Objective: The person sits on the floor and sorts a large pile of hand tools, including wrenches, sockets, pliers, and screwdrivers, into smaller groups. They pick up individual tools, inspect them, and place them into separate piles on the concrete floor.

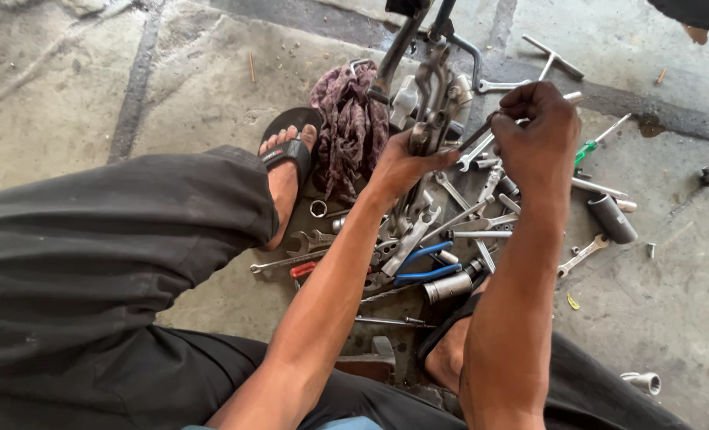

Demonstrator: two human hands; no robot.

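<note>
Metal bracket (428,119) gripped by my left hand (402,163); right hand (539,131) clenches wrench (490,137), mid-loosening; next needs steady turn w/o slip

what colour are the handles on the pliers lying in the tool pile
Blue handles on the pliers, seen in the head view.

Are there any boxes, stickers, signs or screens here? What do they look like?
No boxes, signs or screens.
Sandal: beside the purple rag, black strap with a small red-and-white label.
The left hand and right hand hold bare metal parts above the tools.
</note>
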